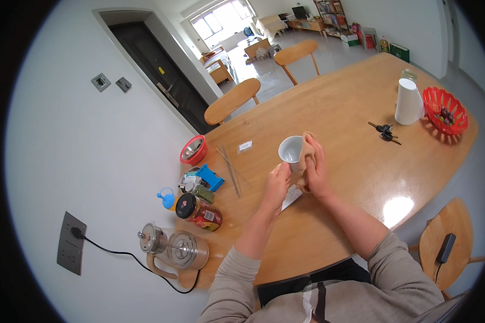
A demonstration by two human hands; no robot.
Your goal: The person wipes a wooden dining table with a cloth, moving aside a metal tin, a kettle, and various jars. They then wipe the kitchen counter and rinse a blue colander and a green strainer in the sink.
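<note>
My left hand [279,186] grips a white cup [289,152] at its near side, above the wooden table [339,109]. The cup's mouth is tilted towards me, and its inside looks bare. Against the cup's right side, my right hand [317,173] presses a folded tan cloth [307,152], which hangs down below the palm. Partly hidden under my hands, a white remote control [292,198] lies on the tabletop.
At left stand a glass electric kettle [184,250], a dark-lidded jar [202,212], a blue plastic piece [211,177] and a red bowl [194,150]. Thin sticks [231,171] lie nearby. Keys [384,132], a paper roll [407,103] and a red fruit basket [444,109] are at right.
</note>
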